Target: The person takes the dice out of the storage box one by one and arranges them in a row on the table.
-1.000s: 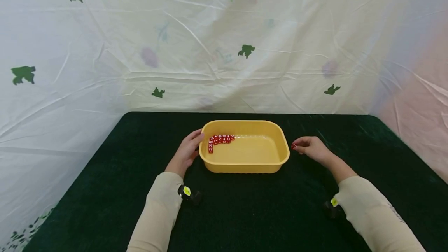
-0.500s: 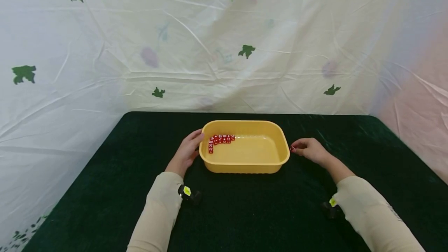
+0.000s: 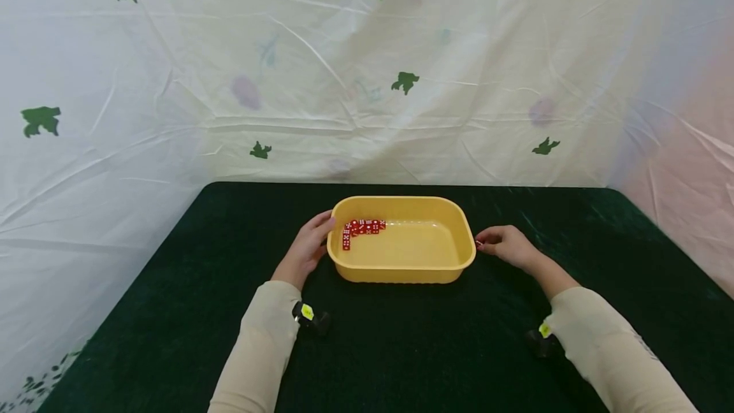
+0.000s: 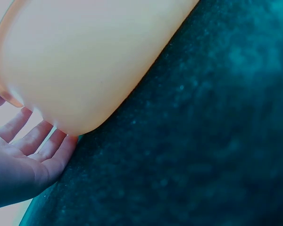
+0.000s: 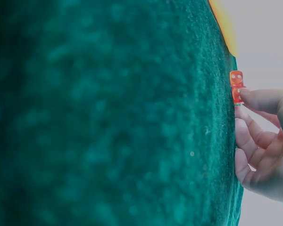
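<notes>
A yellow plastic tub (image 3: 401,276) stands mid-table, with several red dice (image 3: 367,228) in an L-shaped group at its back left corner. My left hand (image 3: 306,250) rests against the tub's left end; in the left wrist view its fingers (image 4: 52,148) extend to the outer wall. Just outside the tub's right end, my right hand (image 3: 509,246) pinches red dice (image 5: 237,94) between thumb and fingertips. From the right wrist, two dice show in a short stack, the thumb touching the lower one. Whether they touch the table is unclear.
A dark green cloth (image 3: 401,349) covers the table. Behind it hangs a pale curtain (image 3: 321,81) with green leaf-like shapes. A small black wrist device (image 3: 309,320) sits at the left sleeve, another (image 3: 541,341) at the right.
My right hand has shifted slightly left and down, bringing the dice close to the tub's right end. The left hand and the tub stay in place.
</notes>
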Demonstrator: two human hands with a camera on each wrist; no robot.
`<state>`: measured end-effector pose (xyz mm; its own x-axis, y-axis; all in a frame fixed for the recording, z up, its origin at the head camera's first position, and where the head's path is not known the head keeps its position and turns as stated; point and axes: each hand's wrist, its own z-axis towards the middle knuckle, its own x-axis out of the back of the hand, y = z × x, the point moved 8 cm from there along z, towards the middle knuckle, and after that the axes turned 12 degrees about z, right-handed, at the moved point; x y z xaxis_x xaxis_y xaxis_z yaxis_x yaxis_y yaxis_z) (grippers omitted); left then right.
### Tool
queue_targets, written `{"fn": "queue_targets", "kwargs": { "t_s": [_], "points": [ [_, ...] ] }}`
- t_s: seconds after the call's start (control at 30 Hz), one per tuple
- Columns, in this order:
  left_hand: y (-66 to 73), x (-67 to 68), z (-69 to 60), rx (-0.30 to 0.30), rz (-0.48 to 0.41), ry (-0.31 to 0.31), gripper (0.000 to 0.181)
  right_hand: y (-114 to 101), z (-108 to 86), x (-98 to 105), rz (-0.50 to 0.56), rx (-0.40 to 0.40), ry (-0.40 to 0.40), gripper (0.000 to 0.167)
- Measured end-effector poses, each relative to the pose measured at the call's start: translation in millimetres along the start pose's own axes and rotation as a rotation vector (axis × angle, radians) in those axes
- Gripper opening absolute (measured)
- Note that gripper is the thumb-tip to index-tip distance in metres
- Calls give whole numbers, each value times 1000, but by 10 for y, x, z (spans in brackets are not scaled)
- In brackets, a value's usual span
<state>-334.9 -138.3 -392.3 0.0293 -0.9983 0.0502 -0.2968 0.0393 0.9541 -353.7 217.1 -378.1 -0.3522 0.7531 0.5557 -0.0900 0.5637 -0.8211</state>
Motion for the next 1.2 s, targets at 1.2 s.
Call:
{"fn": "queue_targets", "kwargs": {
  "t_s": [1.2],
  "points": [
    [1, 0, 9, -27, -22, -24, 40, -5, -8, 54, 42, -78, -64, 35]
  ]
}}
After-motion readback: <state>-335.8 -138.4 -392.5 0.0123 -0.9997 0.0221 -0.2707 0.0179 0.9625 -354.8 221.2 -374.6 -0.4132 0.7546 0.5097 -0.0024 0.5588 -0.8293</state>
